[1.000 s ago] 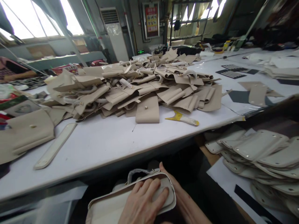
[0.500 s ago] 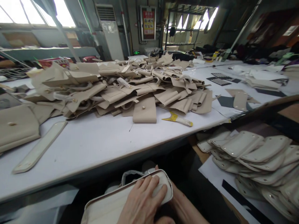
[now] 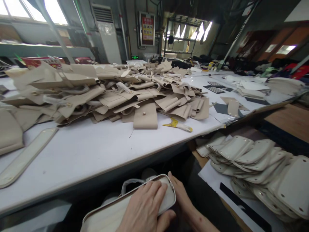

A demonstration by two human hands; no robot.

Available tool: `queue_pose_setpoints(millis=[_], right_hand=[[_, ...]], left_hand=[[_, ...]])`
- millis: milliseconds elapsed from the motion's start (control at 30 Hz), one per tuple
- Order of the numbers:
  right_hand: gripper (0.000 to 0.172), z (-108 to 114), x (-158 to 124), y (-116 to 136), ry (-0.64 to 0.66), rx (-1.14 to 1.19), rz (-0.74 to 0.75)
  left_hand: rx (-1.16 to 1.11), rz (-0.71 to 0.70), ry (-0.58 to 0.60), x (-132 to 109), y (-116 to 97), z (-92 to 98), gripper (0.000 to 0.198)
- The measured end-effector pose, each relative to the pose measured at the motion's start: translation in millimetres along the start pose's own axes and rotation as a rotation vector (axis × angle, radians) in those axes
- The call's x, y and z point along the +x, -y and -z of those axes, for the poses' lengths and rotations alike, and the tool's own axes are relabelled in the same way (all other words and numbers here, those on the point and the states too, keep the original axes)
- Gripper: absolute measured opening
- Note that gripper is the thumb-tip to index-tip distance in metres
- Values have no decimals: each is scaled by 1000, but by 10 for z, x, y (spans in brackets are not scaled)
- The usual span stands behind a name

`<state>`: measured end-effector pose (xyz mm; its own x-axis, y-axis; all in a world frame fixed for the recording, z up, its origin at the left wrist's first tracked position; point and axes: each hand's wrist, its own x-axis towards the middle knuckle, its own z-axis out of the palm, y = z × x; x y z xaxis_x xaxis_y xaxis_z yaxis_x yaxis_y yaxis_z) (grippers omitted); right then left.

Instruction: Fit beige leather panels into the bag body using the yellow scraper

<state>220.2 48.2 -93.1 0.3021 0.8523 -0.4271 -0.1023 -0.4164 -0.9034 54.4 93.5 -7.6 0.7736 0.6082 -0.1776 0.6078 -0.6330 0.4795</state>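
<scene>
Low in front of me, an off-white handbag lies tilted with its long, narrow side up. A dark-lined rim runs along its edge, and a plastic-wrapped handle sticks out at the far side. My left hand grips this side, fingers lying over the panel and thumb bent by the near edge. Beside the bag's right end is my right hand, its visible fingers stretched out along the corner. The bag's end hides part of that hand, so contact there is unclear.
A large heap of beige bag pieces covers the white table. A yellow-handled tool and an off-white strip lie near its front edge. To my right are stacked off-white panels with metal studs, beside a black strip.
My right hand's fingertips have come out from behind the bag's rim to its right side. My left thumb has moved down off the panel. The camera view has turned slightly right.
</scene>
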Motion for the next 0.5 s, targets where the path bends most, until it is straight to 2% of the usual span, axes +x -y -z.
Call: queue_pose_setpoints(millis=[67,133,200,267,367,500], right_hand=[[62,50,-39,101,36,-90,69],[47,117,-159,241,60,-319,194],[33,148,-294,380,51,-579,301],[30,132,-382,479,30,-718,347],[35,75,-402,520,12,-716,354],[32,39,-348,432,-38,-689,332]], left_hand=[[7,3,-5,-11,-5,43,41],[55,-23,-10,-2,9,48,37],[112,-52,-20,32,38,21,42],[159,-69,-23,80,73,-16,50],[215,-92,-11,136,109,-42,58],[211,-104,-31,141,104,2,63]])
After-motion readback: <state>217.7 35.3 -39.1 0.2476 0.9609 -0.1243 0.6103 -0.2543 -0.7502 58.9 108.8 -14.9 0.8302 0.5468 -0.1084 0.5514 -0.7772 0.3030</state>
